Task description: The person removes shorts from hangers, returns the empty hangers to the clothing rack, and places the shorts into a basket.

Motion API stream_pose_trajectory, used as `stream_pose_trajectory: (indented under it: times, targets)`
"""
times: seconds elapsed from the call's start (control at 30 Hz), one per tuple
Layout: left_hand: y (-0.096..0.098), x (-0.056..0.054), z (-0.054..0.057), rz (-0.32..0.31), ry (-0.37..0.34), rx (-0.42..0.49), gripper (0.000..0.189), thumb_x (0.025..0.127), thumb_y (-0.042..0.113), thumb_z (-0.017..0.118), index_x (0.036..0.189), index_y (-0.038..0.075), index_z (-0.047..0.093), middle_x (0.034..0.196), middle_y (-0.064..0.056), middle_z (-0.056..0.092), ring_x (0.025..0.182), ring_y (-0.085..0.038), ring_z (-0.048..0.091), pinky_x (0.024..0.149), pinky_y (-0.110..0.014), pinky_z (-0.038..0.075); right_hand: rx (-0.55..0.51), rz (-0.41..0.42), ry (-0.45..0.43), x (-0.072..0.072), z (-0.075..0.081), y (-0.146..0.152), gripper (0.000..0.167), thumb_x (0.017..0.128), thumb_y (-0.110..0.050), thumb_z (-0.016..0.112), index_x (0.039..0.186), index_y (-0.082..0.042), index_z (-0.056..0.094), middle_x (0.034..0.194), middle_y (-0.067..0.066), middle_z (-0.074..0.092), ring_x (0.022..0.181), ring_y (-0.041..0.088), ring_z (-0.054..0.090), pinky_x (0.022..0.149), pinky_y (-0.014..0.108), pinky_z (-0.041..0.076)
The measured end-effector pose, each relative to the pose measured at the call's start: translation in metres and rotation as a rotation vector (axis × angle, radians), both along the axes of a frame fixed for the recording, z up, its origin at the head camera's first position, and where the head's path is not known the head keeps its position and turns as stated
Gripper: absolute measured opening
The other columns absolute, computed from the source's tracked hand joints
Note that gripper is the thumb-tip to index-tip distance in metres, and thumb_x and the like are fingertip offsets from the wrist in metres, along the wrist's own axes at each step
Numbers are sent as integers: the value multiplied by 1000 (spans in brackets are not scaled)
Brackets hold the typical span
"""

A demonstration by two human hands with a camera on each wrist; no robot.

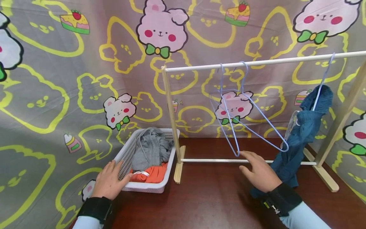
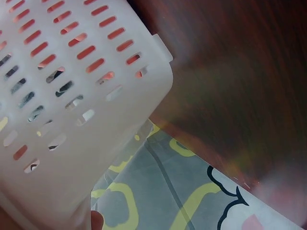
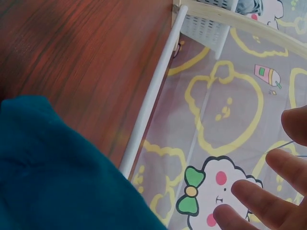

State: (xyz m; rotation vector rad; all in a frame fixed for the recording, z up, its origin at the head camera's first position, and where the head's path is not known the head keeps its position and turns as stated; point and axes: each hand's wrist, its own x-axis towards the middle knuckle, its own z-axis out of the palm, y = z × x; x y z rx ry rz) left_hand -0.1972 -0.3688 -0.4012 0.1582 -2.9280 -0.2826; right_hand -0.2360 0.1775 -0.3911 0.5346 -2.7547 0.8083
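1 white slotted basket (image 1: 143,186) holds crumpled grey and orange clothes (image 1: 151,151).

A shiny brown desk (image 1: 206,200)
A white basket (image 1: 145,188) sits at ten o'clock; a rack (image 1: 211,160) stands around one o'clock.

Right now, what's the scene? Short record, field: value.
left hand: fingers spread, at the left rim of the basket; contact unclear
right hand: fingers extended, holding nothing, just below the bare hangers; contact unclear
basket contents: grey garment at the far side, orange garment nearer
rack: right of the basket, bare hangers on its top rod
blue garment: on a hanger near the rack's right end
table: dark red-brown
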Motion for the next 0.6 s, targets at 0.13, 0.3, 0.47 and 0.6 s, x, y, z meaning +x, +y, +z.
stream_pose_trajectory:
  times: [0.13, 0.3, 0.47, 0.6]
  targets:
    - [0, 0, 2, -8, -23, 0, 99, 91, 71, 53, 149, -8, 39, 152, -41, 26, 139, -56, 22, 109, -73, 19, 3, -2, -12, 0, 0, 1, 55, 97, -22, 67, 145, -3, 50, 144, 24, 50, 130, 46, 45, 100, 68, 39]
    - [-1, 0, 6, -19, -54, 10, 99, 92, 70, 54, 149, -9, 37, 152, -42, 24, 139, -59, 21, 108, -75, 19, -1, 7, -11, 2, 1, 3, 54, 98, -22, 67, 145, -2, 50, 143, 25, 50, 129, 46, 46, 100, 68, 40]
    - [1, 1, 13, -21, -54, 35, 100, 92, 71, 52, 150, -9, 34, 153, -42, 21, 140, -58, 19, 107, -76, 18, 0, 16, 5, 1, -1, 6, 53, 98, -20, 66, 145, -2, 50, 143, 24, 50, 129, 46, 46, 100, 66, 40]
    - [11, 0, 26, -42, -25, 57, 98, 94, 68, 53, 152, -9, 32, 155, -40, 21, 141, -57, 21, 107, -75, 20, -3, 21, 11, 1, -1, 7, 52, 98, -19, 66, 145, -3, 50, 145, 23, 49, 131, 46, 44, 101, 67, 39]
